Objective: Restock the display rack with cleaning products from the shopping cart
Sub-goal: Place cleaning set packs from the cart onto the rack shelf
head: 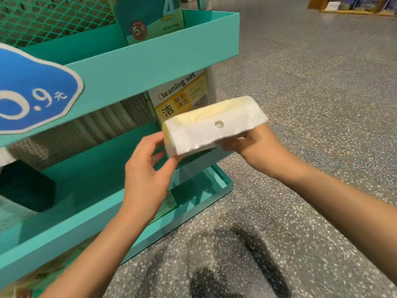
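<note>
**Sponge pack held at the right end of the teal rack**

A white-wrapped, pale yellow block-shaped sponge pack (211, 125) with a round hanging hole in its wrapper is held in the air in front of the right end of the teal metal tiered display rack (133, 67), level with the gap between the upper and middle trays. The right hand (250, 145) supports it from beneath at its right end, fingers curled under the pack so the grip is clamped on it. The left hand (148, 168) is at the pack's lower left corner, its thumb and fingertips touching the wrapper with the fingers fairly straight and apart; whether it truly pinches the pack cannot be told.

Directly behind the pack, a white and yellow card package printed "cleaning set" (180, 97) stands at the right end of the middle tray, beside the rack's pale corner post (211, 82). Further left in that tray is a row of grey ribbed items (103, 123), blurred. A blue cloud-shaped price sign reading "9.9" (34, 91) hangs on the upper tray's front wall. A teal boxed product with a round "5.9" sticker (148, 20) stands in the upper tray against green mesh backing (53, 16). A dark block-shaped item (25, 186) sits at the left of the lower tray. The grey speckled floor (311, 104) lies to the right.
</note>
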Action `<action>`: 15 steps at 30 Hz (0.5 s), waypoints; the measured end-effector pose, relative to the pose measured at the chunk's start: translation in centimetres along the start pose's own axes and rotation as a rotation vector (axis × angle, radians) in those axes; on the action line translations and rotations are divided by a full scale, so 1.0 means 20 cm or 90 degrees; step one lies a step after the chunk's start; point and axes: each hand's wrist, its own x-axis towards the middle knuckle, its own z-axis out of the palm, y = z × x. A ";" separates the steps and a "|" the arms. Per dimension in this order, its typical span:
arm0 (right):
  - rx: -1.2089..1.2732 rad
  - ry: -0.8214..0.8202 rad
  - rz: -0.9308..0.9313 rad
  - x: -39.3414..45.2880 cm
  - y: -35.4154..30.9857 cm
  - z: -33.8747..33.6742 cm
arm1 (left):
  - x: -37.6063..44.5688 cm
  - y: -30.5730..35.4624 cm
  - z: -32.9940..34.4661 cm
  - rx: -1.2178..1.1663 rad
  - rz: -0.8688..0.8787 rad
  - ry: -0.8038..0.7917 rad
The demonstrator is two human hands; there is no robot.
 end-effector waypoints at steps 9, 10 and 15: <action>-0.125 0.057 0.083 0.17 -0.01 0.03 | 0.13 -0.03 0.08 -0.020 -0.140 0.084; -0.134 0.068 0.092 0.20 -0.01 0.04 | 0.14 -0.05 0.09 -0.008 -0.147 0.094; -0.156 0.131 0.124 0.27 0.00 0.08 | 0.16 -0.07 0.13 0.037 -0.173 0.148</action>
